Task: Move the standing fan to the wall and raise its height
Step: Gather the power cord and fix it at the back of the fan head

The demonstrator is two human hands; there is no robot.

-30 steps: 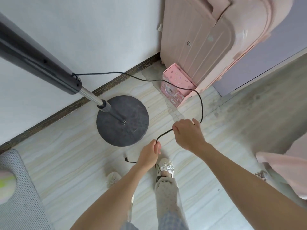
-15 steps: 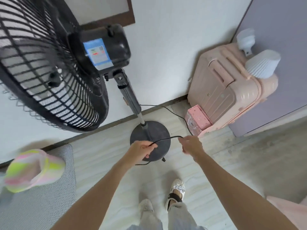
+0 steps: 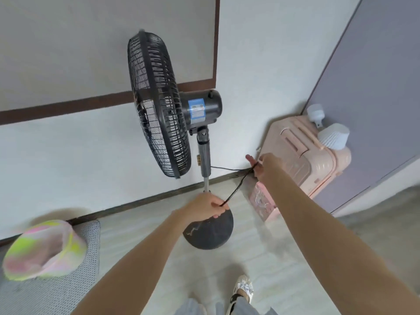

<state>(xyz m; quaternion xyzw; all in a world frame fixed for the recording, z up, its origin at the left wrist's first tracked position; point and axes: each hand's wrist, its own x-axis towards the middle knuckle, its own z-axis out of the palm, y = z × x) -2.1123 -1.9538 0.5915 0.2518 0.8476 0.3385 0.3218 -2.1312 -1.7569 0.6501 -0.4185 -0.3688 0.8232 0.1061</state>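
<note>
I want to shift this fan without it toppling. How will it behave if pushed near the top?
Probably top-heavy: the big fan head sits high on a thin pole. The round base looks flat and weighty, so it likely resists small nudges. The cord, stretched between both hands, could tug it.

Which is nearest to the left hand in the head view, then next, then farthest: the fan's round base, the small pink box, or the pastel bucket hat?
From the left hand:
1. Fan base, on the floor directly below the hand.
2. Small pink box, to the right, in front of the suitcase.
3. Pastel bucket hat, far left on the grey mat.
</note>
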